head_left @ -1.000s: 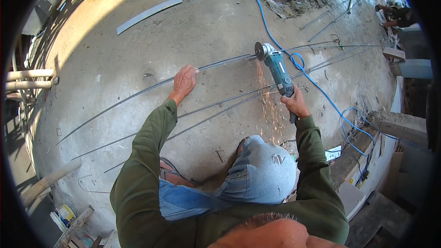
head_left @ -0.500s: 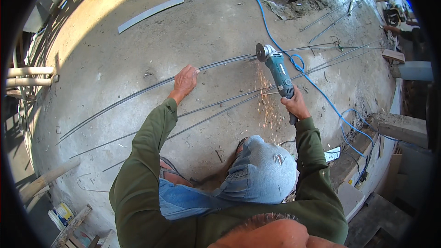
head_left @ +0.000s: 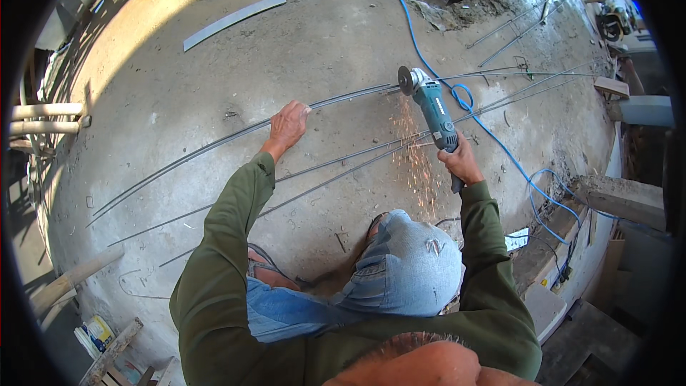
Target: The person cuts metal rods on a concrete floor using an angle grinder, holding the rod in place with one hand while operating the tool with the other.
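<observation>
In the head view, looking down, a bundle of thin rods (head_left: 350, 96) lies on the floor ahead of the person, its long axis running from lower left to upper right. The left hand (head_left: 288, 125) is on the rods partway along, fingers bent and close together; their tips are hidden, so whether they grip or only press cannot be told. The right hand (head_left: 461, 161) has its fingers wrapped firmly round the rear of a teal grinder (head_left: 437, 114), which points forward, across the rods. The grinder's dark disc (head_left: 405, 81) meets the rods to the right of the left hand and well apart from it. The left hand is thus the one at the rods; the right is set back nearer the body. Orange sparks (head_left: 414, 164) stream from the disc toward the person's bent knee. The floor (head_left: 343, 43) is rough grey concrete, sunlit at upper left. Other rods (head_left: 336, 162) lie nearer the knees, a blue cord (head_left: 411, 25) loops beside the grinder, and a flat strip (head_left: 234, 22) rests beyond the left hand. Wooden poles (head_left: 46, 113) stick in at the left edge.
</observation>
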Tool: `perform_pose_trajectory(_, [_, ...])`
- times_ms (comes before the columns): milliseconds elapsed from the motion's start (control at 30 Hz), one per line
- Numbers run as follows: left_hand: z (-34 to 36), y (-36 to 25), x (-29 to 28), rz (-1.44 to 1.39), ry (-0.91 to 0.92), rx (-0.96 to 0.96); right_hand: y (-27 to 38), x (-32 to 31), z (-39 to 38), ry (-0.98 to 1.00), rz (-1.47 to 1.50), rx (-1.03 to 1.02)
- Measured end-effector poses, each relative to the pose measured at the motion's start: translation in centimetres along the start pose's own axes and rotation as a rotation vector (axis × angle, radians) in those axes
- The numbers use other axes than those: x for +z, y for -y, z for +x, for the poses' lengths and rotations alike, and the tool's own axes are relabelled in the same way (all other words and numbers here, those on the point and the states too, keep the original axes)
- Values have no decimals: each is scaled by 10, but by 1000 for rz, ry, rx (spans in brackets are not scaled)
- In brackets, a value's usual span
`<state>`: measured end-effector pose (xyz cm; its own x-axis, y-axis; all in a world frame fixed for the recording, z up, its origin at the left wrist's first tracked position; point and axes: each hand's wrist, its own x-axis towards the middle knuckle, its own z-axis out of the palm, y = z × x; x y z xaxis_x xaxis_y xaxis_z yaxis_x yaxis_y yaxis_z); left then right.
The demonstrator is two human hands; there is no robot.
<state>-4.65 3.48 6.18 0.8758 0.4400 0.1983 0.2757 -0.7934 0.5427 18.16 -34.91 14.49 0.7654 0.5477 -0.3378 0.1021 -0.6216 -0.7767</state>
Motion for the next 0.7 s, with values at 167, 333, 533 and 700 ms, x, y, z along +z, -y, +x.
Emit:
perform_pose_trajectory(167, [0, 0, 2, -6, -26, 2, 0, 2, 4, -8, 5, -47])
perform_pose_trajectory(333, [-2, 4, -1, 8, -10, -12, 15, 6, 0, 50, 104, -35])
perform_pose_trajectory(533, [2, -1, -2, -4, 2, -26, 6, -2, 2, -18, -31, -45])
perform_pose_trajectory(700, [0, -1, -1, -15, 22, -66, 8, 0, 1, -26, -62, -134])
